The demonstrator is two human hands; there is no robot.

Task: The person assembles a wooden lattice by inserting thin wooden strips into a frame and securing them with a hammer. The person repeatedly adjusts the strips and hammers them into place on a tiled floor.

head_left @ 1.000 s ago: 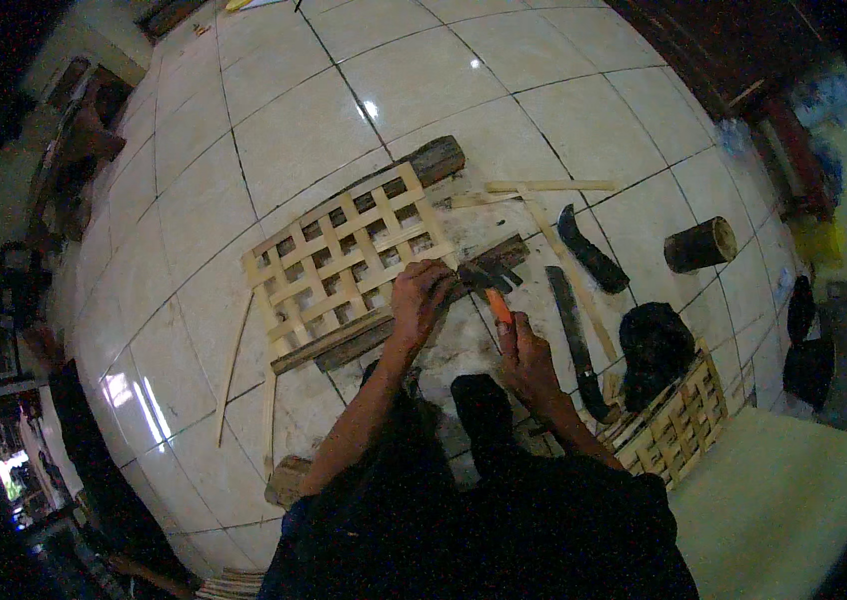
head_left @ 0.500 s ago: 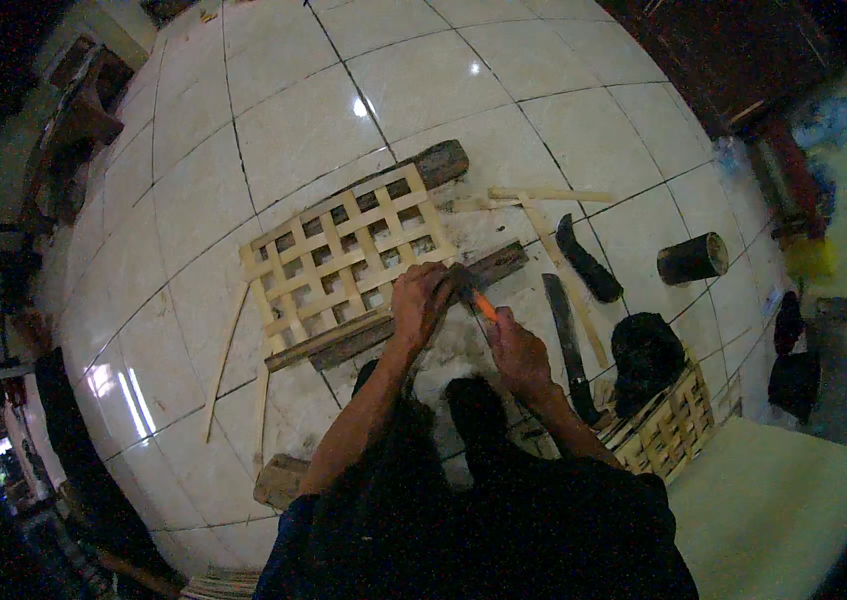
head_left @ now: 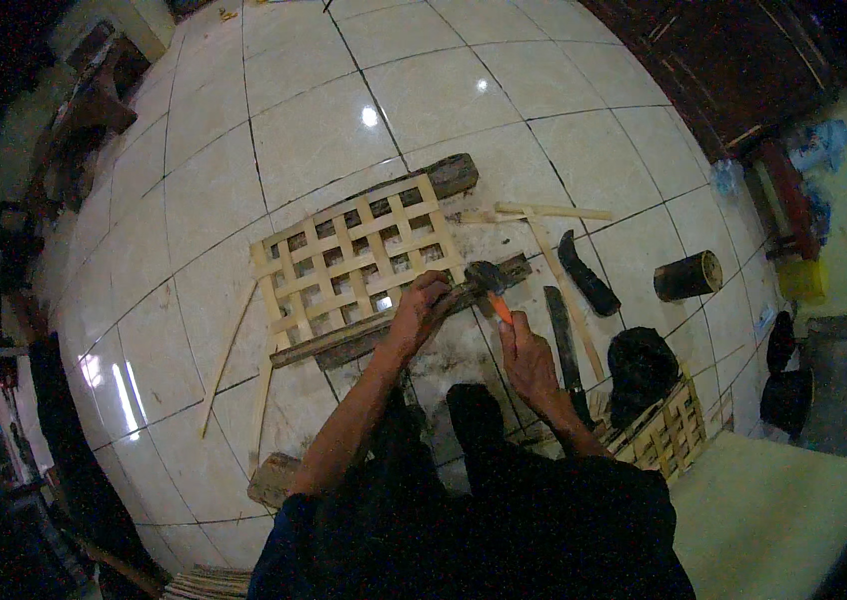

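A woven lattice of pale flat strips (head_left: 442, 235), apparently bamboo, lies across two rough wooden blocks. The far block (head_left: 456, 175) pokes out behind it, and the near plank (head_left: 349, 350) runs beneath its front edge. At that edge, toward the right corner, my left hand (head_left: 422, 310) is closed with the fingertips pinched together. What they hold is too small to make out. My right hand (head_left: 529, 358) grips the orange handle of a hammer (head_left: 487, 277), whose dark head is just right of my left fingers, over the plank.
Loose strips (head_left: 569, 212) lie right of the lattice. A long knife (head_left: 561, 335), a dark curved piece (head_left: 587, 275) and a dark cylinder (head_left: 689, 276) sit farther right. Another woven lattice (head_left: 669, 430) leans by a black bundle (head_left: 642, 375). A wooden block (head_left: 274, 480) lies near left.
The hammer head has shifted slightly right, away from my left fingers, and my right hand has moved a little right and down. The whole view has shifted slightly.
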